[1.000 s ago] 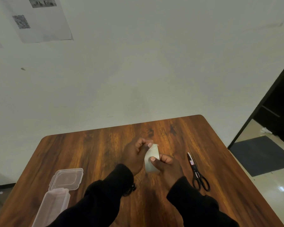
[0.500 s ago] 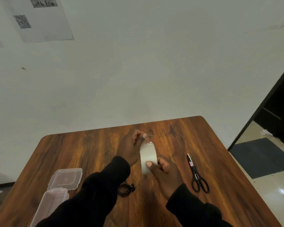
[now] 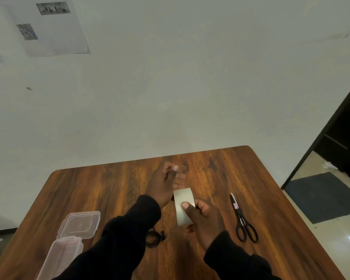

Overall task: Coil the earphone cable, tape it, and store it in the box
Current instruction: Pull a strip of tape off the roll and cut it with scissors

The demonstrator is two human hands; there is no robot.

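Right hand [image 3: 205, 221] gripping one pale tape roll [image 3: 183, 207], thumb pressing on its band. Left hand [image 3: 163, 183] blurring just beyond the roll, fingers curling, pinching something unclear. Lying as one dark coiled bundle, earphone cable [image 3: 155, 238] beside the left sleeve. One clear box [image 3: 62, 254], lid open; one pair of scissors [image 3: 243, 220]. Wooden table [image 3: 271, 209] standing against a white wall [image 3: 190, 87].

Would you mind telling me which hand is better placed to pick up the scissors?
The right hand, probably: the scissors lie just to its right, though it grips the tape roll. The left hand is farther away, past the roll.
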